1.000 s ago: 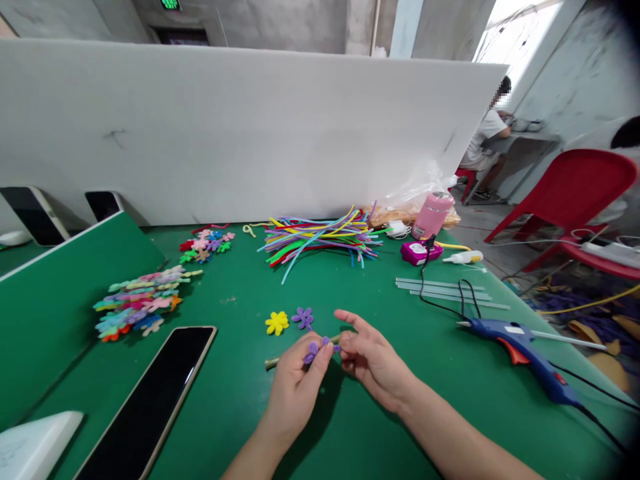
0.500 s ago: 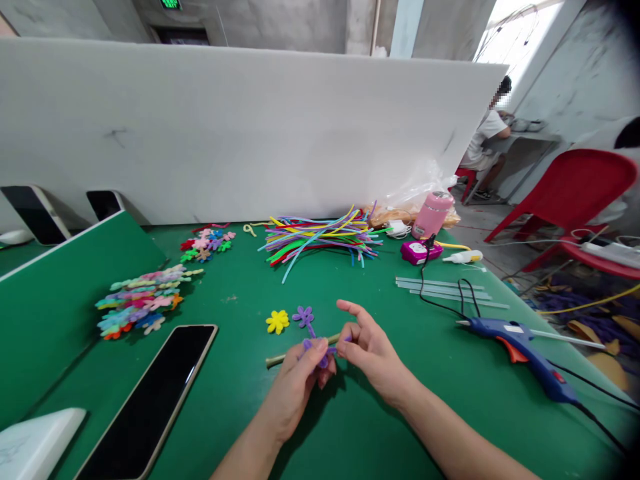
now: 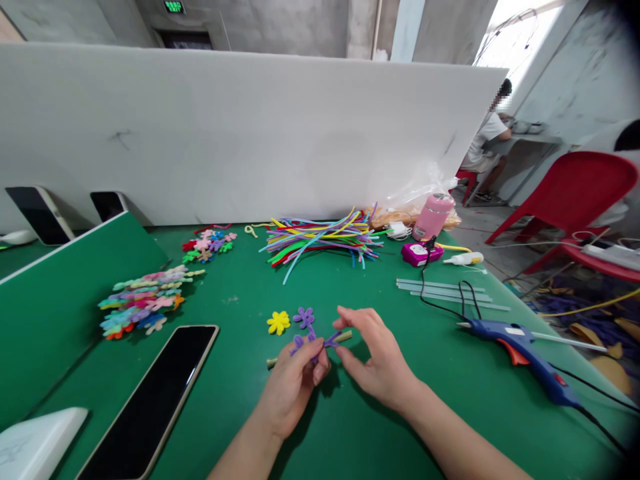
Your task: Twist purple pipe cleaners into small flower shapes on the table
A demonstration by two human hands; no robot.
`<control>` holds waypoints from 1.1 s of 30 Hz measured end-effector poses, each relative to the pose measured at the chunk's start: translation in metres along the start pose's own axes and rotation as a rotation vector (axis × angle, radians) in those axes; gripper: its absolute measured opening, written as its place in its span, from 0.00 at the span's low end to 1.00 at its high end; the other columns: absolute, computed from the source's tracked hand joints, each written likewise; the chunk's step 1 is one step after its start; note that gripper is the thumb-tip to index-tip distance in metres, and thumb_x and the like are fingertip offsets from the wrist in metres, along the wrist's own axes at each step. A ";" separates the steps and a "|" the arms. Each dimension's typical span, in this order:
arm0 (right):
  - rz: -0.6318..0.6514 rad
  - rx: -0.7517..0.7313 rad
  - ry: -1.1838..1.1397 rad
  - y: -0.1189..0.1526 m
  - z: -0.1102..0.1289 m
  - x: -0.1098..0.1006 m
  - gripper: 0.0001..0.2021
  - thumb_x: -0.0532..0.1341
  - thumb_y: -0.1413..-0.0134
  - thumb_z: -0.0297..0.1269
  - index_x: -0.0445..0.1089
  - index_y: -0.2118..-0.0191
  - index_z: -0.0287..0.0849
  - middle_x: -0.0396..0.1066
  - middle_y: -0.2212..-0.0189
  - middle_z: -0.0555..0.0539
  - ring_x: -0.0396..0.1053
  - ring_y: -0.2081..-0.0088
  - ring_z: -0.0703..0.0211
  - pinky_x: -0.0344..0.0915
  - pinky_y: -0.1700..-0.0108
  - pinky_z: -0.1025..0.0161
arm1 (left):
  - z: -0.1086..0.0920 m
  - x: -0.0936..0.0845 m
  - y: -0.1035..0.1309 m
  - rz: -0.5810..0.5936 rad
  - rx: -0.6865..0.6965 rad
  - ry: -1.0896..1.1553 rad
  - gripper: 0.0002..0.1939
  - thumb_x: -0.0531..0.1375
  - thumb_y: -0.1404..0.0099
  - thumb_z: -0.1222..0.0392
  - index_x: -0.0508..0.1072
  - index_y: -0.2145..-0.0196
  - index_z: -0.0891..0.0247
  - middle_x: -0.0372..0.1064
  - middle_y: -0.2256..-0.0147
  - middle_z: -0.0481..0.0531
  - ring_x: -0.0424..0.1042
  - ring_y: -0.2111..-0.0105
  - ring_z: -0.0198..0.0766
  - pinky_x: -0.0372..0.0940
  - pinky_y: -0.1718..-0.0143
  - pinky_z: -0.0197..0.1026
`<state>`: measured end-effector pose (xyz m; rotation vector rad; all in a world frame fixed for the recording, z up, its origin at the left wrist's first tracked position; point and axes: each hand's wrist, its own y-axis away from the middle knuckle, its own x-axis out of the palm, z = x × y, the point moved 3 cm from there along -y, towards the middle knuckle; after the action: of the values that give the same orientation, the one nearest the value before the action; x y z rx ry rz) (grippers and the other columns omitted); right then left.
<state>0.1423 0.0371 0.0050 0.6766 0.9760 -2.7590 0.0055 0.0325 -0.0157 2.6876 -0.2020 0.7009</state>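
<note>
My left hand [image 3: 296,373] pinches a purple pipe-cleaner flower [image 3: 299,343] between thumb and fingers, which cover part of it. A loose purple end sticks out to the right of the fingertips. My right hand [image 3: 373,353] is close by, its thumb and forefinger apart with nothing visible between them. Behind both hands a greenish-brown stick [image 3: 344,337] runs across, its left end showing past my left hand. Just beyond, a second purple flower [image 3: 304,318] and a yellow flower [image 3: 279,323] lie on the green table [image 3: 235,413].
Pipe cleaners [image 3: 320,239] are heaped at the back. Finished flowers [image 3: 145,300] are piled left, beyond a phone [image 3: 150,400]. At right lie a blue glue gun [image 3: 520,340], glue sticks [image 3: 445,290] and a purple box [image 3: 421,253]; a pink bottle [image 3: 433,217] stands behind.
My right hand has released the purple pipe cleaner and moved slightly right, its thumb and forefinger opening. My left hand still holds the flower, now turned a little and shifted left.
</note>
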 end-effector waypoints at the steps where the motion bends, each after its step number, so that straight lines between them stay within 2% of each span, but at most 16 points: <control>1: 0.023 -0.033 0.036 0.000 0.001 0.000 0.30 0.58 0.52 0.25 0.52 0.43 0.52 0.70 0.61 0.47 0.63 0.59 0.53 0.60 0.56 0.53 | 0.001 0.000 0.000 0.009 -0.006 0.014 0.16 0.59 0.44 0.59 0.67 0.86 0.66 0.58 0.87 0.45 0.55 0.83 0.29 0.53 0.77 0.35; 6: 0.053 -0.098 0.125 0.000 0.002 0.000 0.29 0.59 0.48 0.29 0.50 0.42 0.54 0.72 0.66 0.48 0.64 0.64 0.54 0.61 0.61 0.54 | 0.003 0.002 0.000 0.036 -0.027 0.041 0.17 0.58 0.43 0.60 0.67 0.87 0.65 0.58 0.87 0.45 0.55 0.82 0.30 0.53 0.76 0.35; 13: 0.090 -0.045 0.095 0.002 0.003 0.001 0.23 0.56 0.46 0.30 0.53 0.44 0.49 0.69 0.70 0.48 0.63 0.67 0.56 0.59 0.63 0.57 | 0.001 0.004 0.004 0.035 0.003 -0.103 0.16 0.58 0.43 0.59 0.66 0.86 0.65 0.58 0.85 0.46 0.55 0.80 0.31 0.53 0.75 0.35; 16: 0.099 0.111 -0.129 0.002 0.002 0.003 0.22 0.54 0.46 0.28 0.55 0.45 0.48 0.66 0.72 0.50 0.61 0.69 0.59 0.58 0.63 0.59 | 0.000 0.002 0.004 0.024 0.036 -0.200 0.15 0.58 0.43 0.58 0.66 0.84 0.65 0.59 0.83 0.45 0.55 0.80 0.31 0.52 0.76 0.35; 21: 0.119 0.554 -0.733 0.000 -0.002 0.012 0.23 0.55 0.52 0.29 0.54 0.48 0.42 0.59 0.80 0.57 0.58 0.77 0.66 0.54 0.71 0.66 | -0.004 0.001 0.004 0.046 0.127 -0.432 0.13 0.56 0.43 0.57 0.65 0.82 0.64 0.57 0.83 0.44 0.55 0.79 0.32 0.51 0.76 0.35; 26: 0.103 0.898 -1.064 0.003 -0.008 0.020 0.22 0.57 0.60 0.27 0.60 0.54 0.39 0.60 0.83 0.58 0.54 0.80 0.69 0.48 0.76 0.68 | -0.008 0.006 0.005 0.110 0.242 -0.652 0.15 0.53 0.41 0.57 0.64 0.83 0.63 0.55 0.82 0.44 0.55 0.79 0.32 0.50 0.76 0.35; 29: 0.090 0.972 -1.165 0.006 -0.010 0.024 0.22 0.57 0.61 0.26 0.61 0.55 0.40 0.59 0.84 0.58 0.54 0.80 0.69 0.49 0.75 0.68 | -0.007 0.007 0.005 0.105 0.245 -0.630 0.15 0.54 0.42 0.58 0.64 0.83 0.63 0.55 0.82 0.44 0.54 0.80 0.32 0.50 0.77 0.35; 33: 0.085 0.896 -1.106 0.005 -0.010 0.022 0.20 0.58 0.57 0.29 0.61 0.54 0.40 0.60 0.82 0.57 0.56 0.79 0.68 0.51 0.74 0.68 | 0.000 0.004 0.004 0.056 0.121 -0.383 0.14 0.56 0.44 0.58 0.66 0.84 0.64 0.58 0.83 0.45 0.55 0.80 0.31 0.51 0.76 0.35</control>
<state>0.1278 0.0399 -0.0140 -0.7257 -0.5000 -2.6785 0.0075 0.0285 -0.0123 2.9211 -0.3420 0.2110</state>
